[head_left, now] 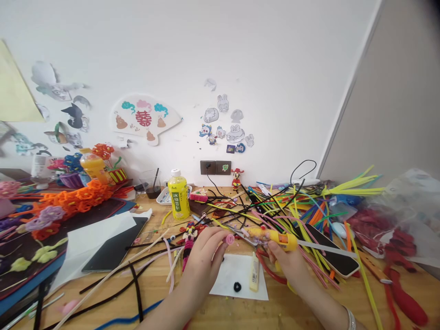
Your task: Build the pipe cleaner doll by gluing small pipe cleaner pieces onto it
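My left hand (206,252) pinches a small pink coil (229,239), which looks like rolled pipe cleaner, between thumb and fingertips. Wrapped around a yellow hot glue gun (283,240), my right hand (288,266) holds it with the nozzle end toward the coil. A translucent glue stick (325,248) pokes out of the gun's back. Whether the nozzle touches the coil I cannot tell. Beneath both hands lies a white paper (227,279) bearing a black fuzzy ring (237,287) and a pale yellow tube (254,274). Red handles (270,268) show beside my right hand. Left of my left hand lies a small pipe-cleaner figure (188,238).
Loose pipe cleaners (295,206) heap up at the back right, around a dark phone (333,256). A yellow drink bottle (179,197) stands at the back, near a cup (150,185). Orange pipe-cleaner flowers (75,197) and a black tablet (115,247) lie left. A wall closes the back.
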Available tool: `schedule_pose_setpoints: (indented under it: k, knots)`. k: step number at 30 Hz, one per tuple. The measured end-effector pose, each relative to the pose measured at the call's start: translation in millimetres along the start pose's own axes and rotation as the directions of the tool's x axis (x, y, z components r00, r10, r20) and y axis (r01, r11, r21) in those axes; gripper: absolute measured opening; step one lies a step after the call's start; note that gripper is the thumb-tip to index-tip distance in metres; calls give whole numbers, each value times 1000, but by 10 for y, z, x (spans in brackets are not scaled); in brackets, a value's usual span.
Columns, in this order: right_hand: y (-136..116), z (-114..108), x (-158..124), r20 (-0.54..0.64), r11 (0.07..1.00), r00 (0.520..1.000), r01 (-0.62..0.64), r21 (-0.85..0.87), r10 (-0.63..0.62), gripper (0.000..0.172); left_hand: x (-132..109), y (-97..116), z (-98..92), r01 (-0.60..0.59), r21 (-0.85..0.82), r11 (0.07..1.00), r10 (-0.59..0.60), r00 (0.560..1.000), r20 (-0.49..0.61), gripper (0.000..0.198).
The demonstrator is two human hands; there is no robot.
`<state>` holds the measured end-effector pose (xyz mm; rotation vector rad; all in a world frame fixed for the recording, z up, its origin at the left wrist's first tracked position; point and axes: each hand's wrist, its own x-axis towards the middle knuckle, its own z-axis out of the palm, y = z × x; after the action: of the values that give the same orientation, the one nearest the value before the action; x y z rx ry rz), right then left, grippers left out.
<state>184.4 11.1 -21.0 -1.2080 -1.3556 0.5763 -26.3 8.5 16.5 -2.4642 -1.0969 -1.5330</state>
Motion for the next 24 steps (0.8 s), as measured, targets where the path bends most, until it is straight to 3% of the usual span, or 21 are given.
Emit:
schedule_pose_setpoints:
  k: [2,4,6,8,12,16,17,21,24]
  knots:
    - [-38,-53,49,19,959,994,107,-261,-106,34,7,6,0,14,1,1000,-14,1000,1,16]
    - [-52,-93,91,126,818,969,248,-520,-214,22,17,0,3,46,4,999,-46,999,3,16]
    - [-11,-105,116,230,682,947,320,-658,-223,9,26,-15,8,80,11,997,-81,997,6,15]
    - [77,-96,130,266,634,951,303,-711,-156,15,30,-35,17,95,11,995,-95,995,10,14]
    - [207,-89,152,313,716,949,249,-652,-45,34,18,-55,40,79,-10,997,-79,997,15,13]
    - [64,-63,107,345,818,924,322,-477,-163,48,3,-39,56,78,-24,997,-78,997,26,13]
    - [3,-36,72,390,816,897,377,-438,-206,45,2,-33,59,77,-28,997,-77,997,27,13]
    - [-156,143,-119,673,735,695,589,-335,-251,15,2,-19,72,84,-33,996,-83,996,38,13]
    - [-146,264,-215,751,664,631,648,-372,-196,9,-8,-16,87,64,-34,997,-62,997,53,14]
